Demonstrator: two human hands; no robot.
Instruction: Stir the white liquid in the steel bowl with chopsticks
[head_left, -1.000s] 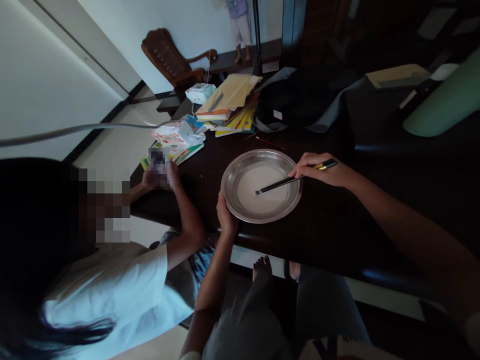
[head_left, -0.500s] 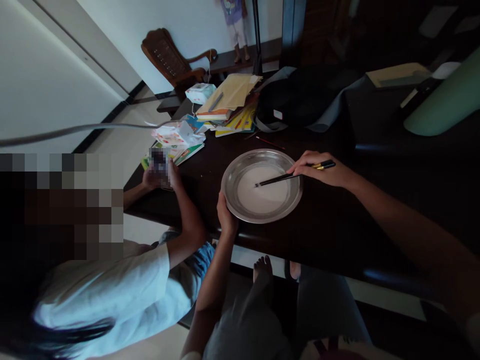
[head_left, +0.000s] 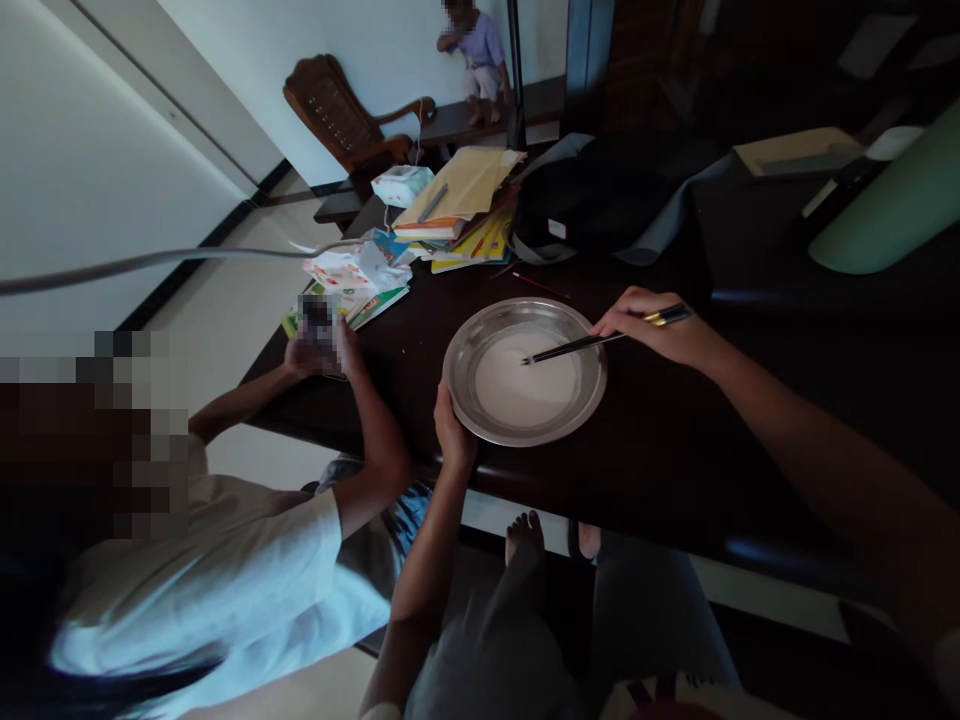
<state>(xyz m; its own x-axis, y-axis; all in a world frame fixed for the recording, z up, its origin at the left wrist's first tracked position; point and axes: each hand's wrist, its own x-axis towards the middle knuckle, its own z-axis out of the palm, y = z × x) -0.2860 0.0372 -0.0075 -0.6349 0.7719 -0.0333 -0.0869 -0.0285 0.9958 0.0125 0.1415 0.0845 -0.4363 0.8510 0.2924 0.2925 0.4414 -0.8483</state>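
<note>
A round metal bowl (head_left: 465, 400) stands near the front edge of the dark table, with a pale, whitish mixture (head_left: 517, 385) in its bottom. My left hand (head_left: 454, 432) grips the bowl's near left rim, thumb on the outside of the wall; its other fingers are hidden beneath. My right hand (head_left: 660, 325) is closed around a pair of black chopsticks (head_left: 570, 349) with gold bands near their upper ends. They slant down to the left over the bowl's right rim, and their tips reach the mixture around the bowl's middle.
Books and envelopes (head_left: 457, 210) are piled behind the bowl, beside a black bag (head_left: 600, 200). A green cylinder (head_left: 885, 210) is at the far right. Close on my left, a seated person (head_left: 247, 550) holds a phone-like object. Another person (head_left: 480, 50) is at the back wall.
My right hand has shifted slightly right, drawing the chopstick tips right and a little up in the picture. My left hand and the bowl stay put. The seated person leans farther left.
</note>
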